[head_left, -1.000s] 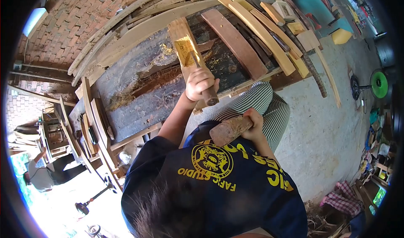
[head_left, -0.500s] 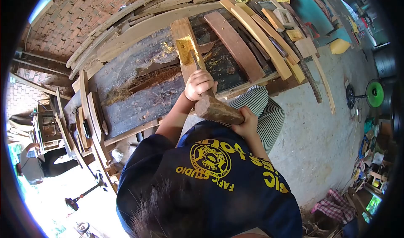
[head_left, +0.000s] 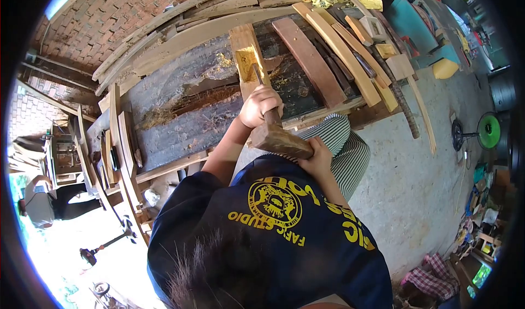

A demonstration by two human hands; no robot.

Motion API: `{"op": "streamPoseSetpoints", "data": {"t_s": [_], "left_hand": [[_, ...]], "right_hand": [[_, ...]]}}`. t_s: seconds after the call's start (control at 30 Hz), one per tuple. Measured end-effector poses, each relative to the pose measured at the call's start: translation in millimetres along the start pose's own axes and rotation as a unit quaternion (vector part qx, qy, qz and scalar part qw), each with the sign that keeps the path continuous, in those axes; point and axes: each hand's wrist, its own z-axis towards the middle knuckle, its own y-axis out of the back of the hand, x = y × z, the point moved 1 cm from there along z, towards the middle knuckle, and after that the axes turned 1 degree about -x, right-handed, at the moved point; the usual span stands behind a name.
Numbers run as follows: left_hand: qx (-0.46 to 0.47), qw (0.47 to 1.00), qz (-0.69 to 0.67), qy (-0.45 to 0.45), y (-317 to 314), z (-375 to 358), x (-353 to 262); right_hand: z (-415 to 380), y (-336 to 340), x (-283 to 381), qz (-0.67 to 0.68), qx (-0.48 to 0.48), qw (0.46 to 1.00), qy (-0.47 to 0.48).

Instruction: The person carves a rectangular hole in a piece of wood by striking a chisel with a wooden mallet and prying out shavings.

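My left hand (head_left: pixel 260 107) is wrapped round the handle of a chisel (head_left: pixel 257 73), whose blade tip rests in the yellow hollow of a wooden block (head_left: pixel 242 38). In my right hand (head_left: pixel 317 159) is a wooden mallet (head_left: pixel 281 141), gripped by its handle end. The mallet head is at the back end of the chisel handle, just below my left hand. Wood chips lie about the block on the dark workbench (head_left: pixel 164 142). To the right of the block lies a reddish-brown board (head_left: pixel 309 63).
Light wooden strips (head_left: pixel 344 55) and several tools lie on the bench's right part. A green fan (head_left: pixel 488 130) stands on the floor at the far right. Another person (head_left: pixel 41 205) is at the far left, beyond leaning boards (head_left: pixel 123 145). A brick wall (head_left: pixel 109 22) rises behind.
The view has shifted slightly. The mallet head has moved a little up and left against the chisel handle. My left hand keeps its hold on the chisel.
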Motion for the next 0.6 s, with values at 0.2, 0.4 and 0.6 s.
{"op": "streamPoseSetpoints", "data": {"t_s": [0.2, 0.4, 0.6], "left_hand": [[0.06, 0.998, 0.002, 0.024, 2.5, -4.2, -1.0], [0.093, 0.995, 0.025, -0.013, 5.8, -7.7, 0.6], [0.125, 0.991, 0.029, -0.03, 0.1, -14.3, 7.1]], "right_hand": [[-1.8, -2.6, -9.5, 0.129, -0.058, 0.986, 0.084], [-1.8, 2.3, 2.6, 0.073, 0.01, 0.997, 0.008], [3.8, -2.2, -0.7, 0.007, 0.022, 1.0, -0.017]]}}
